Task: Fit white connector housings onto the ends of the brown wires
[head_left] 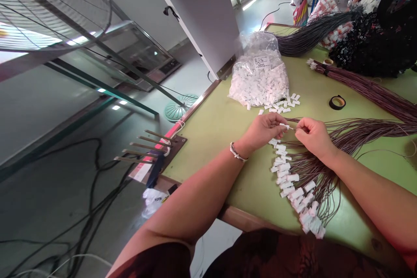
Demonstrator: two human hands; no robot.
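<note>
Between the fingertips of my left hand (265, 131) is a small white plastic connector (284, 126). Facing it, my right hand (313, 137) pinches a thin brown wire, its pale tip pointing at the connector; whether the tip has entered is too small to tell. Below both hands runs a row of white connectors (283, 167) fitted on wire ends. Their brown wires (312, 165) fan out under my right forearm and gather to the right. Beyond my left hand, loose connectors (282, 105) lie at the mouth of a clear bag (260, 76) full of them.
On the green table (208, 139) are a black tape roll (337, 102), a bundle of brown wires (361, 84), dark wires (306, 37) and a black heap (374, 43). A pronged metal rack (153, 150) sits at the left edge. A fan (52, 8) stands at left.
</note>
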